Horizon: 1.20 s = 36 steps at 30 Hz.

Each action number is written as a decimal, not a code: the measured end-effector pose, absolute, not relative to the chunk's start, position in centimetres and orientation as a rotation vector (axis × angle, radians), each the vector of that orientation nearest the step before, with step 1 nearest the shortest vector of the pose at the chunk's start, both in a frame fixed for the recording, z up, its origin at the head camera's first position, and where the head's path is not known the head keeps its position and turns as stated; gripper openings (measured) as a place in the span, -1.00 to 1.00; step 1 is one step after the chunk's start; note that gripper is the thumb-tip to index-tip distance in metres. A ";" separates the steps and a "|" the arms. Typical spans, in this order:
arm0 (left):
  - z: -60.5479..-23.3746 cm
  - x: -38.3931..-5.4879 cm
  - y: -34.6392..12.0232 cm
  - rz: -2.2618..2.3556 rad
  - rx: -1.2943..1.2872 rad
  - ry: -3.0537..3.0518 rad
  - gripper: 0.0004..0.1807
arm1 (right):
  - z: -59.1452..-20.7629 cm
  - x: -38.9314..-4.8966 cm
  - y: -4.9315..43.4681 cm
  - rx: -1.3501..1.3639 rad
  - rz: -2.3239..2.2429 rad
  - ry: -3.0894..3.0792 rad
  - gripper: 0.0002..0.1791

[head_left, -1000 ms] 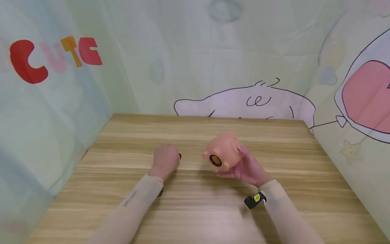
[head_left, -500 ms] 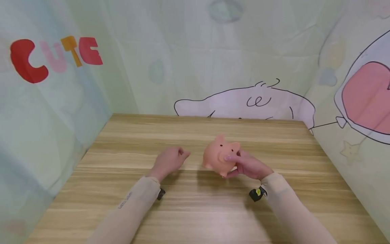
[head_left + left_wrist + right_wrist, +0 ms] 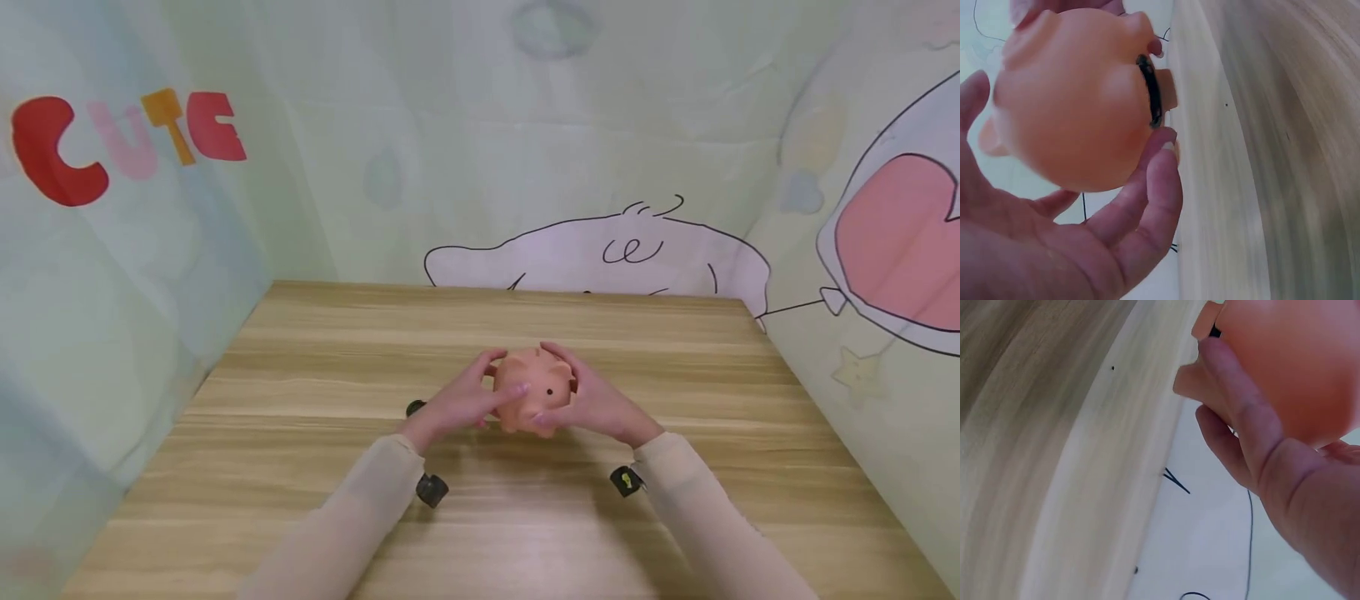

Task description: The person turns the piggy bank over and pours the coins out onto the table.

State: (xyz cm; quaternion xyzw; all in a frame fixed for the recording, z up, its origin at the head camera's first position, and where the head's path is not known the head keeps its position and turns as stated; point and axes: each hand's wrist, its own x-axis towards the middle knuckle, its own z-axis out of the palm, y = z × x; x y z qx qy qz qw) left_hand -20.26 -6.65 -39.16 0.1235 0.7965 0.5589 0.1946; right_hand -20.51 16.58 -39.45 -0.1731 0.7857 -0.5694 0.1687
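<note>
A pink piggy bank (image 3: 528, 387) is between both hands near the middle of the table, its snout side toward the head camera. My left hand (image 3: 461, 400) holds it from the left, thumb across its front. From the right, my right hand (image 3: 600, 404) grips it with the thumb low by the snout. In the left wrist view, left fingertips (image 3: 1163, 137) touch the underside beside a black ring (image 3: 1150, 92). A right finger (image 3: 1235, 381) reaches the underside near a stubby foot (image 3: 1191, 381) in the right wrist view.
A small black round thing (image 3: 415, 407) shows on the wooden table (image 3: 315, 350) just behind my left wrist. Black wrist cameras hang under both sleeves. Printed cloth walls (image 3: 337, 208) stand along the table's back and sides.
The piggy bank has turned from showing its round black-rimmed bottom opening to facing forward and upright. My left hand has moved right and taken hold of it; my right hand has shifted its grip.
</note>
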 end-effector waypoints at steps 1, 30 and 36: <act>-39.2 -20.3 -6.6 1.572 0.337 2.233 -0.07 | -39.4 -20.4 16.5 -0.505 -1.602 2.264 0.20; -42.8 -20.4 -7.1 1.805 0.501 2.167 0.10 | -41.8 -20.3 17.0 -0.449 -1.807 2.148 0.06; -42.8 -20.6 -7.1 1.884 0.566 2.114 0.15 | -42.4 -20.2 16.6 -0.592 -1.897 2.178 0.11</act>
